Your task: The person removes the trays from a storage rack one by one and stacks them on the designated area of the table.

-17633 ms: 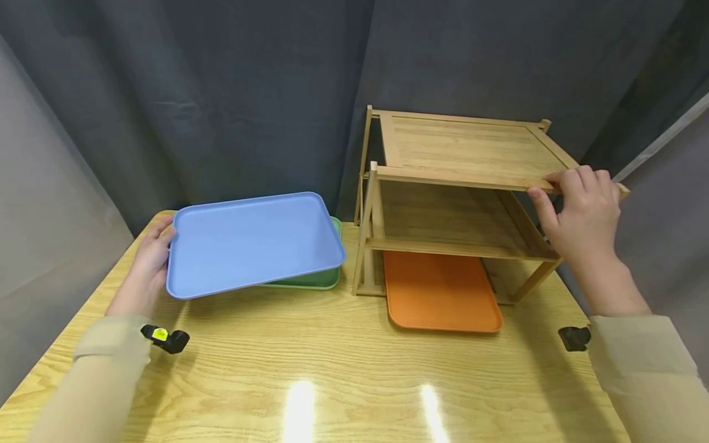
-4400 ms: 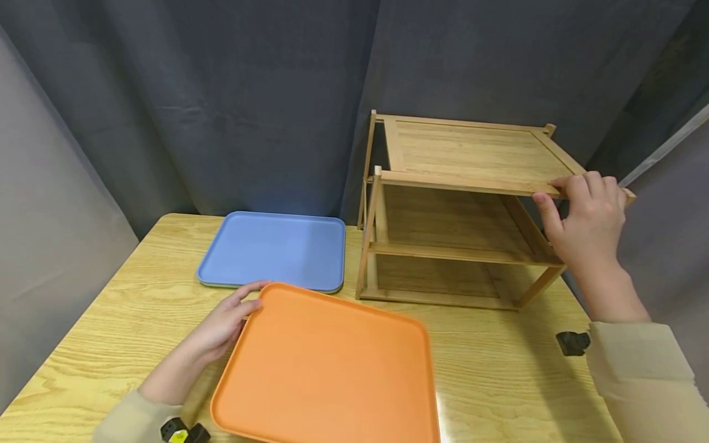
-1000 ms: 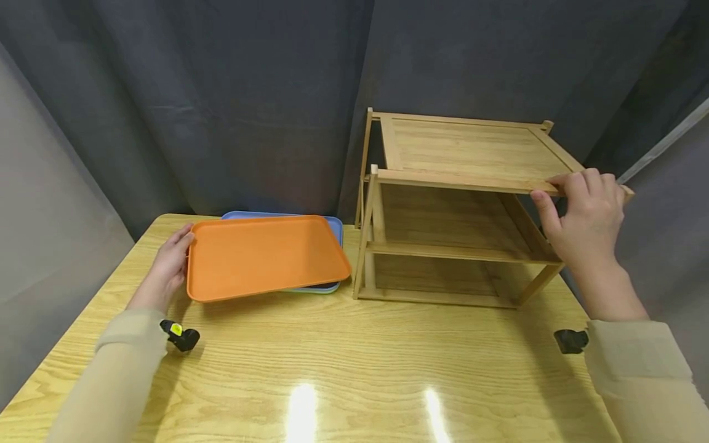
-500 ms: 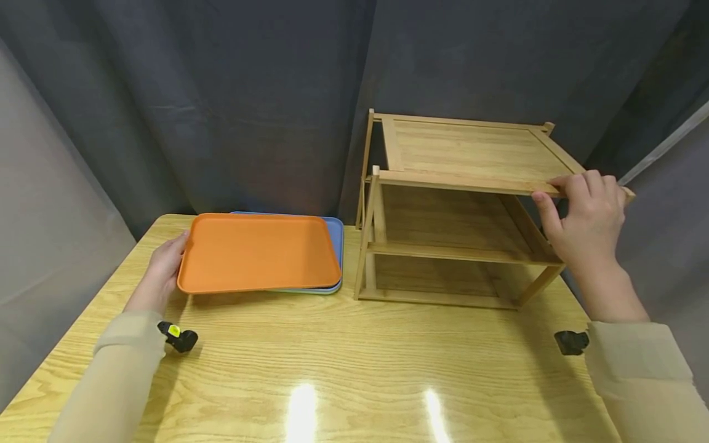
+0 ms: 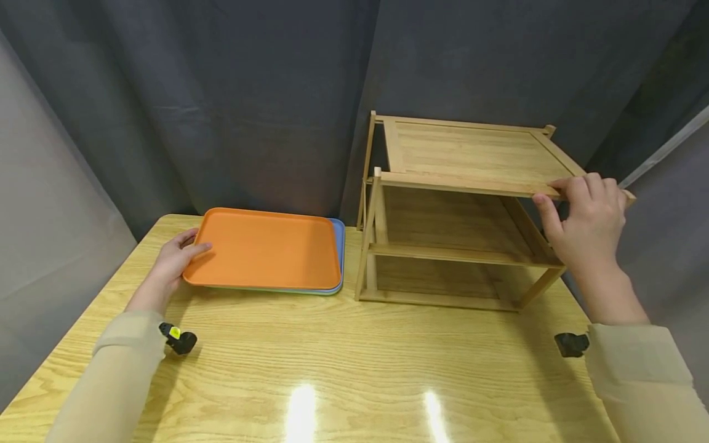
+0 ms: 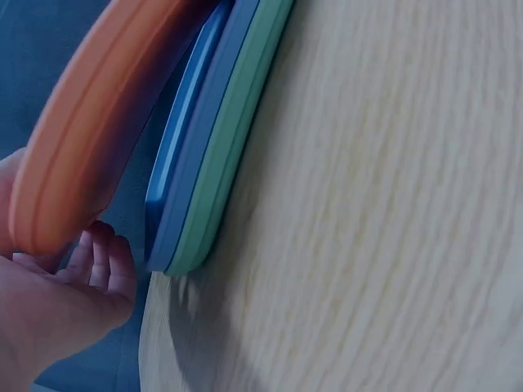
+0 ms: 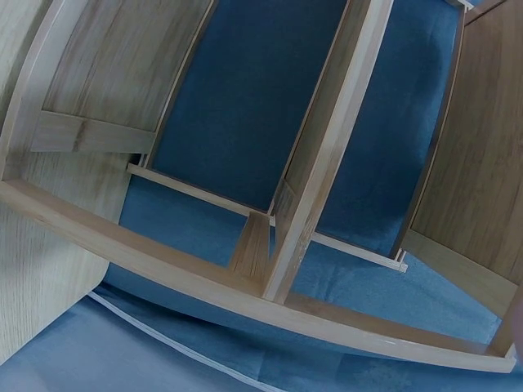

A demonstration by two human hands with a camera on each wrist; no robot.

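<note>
Left hand (image 5: 176, 257) holds orange tray (image 5: 266, 248) by its left edge; right hand (image 5: 586, 223) grips rack (image 5: 465, 154) at the top shelf's front right corner.
Left thumb lies on the tray's rim, fingers curled beneath it. Orange tray sits atop a blue tray (image 6: 194, 139) and a green tray (image 6: 237, 135), stacked on the table (image 5: 354, 363) just left of the rack. Right fingers are curled over the shelf edge, thumb under. Rack shelves hold nothing.
</note>
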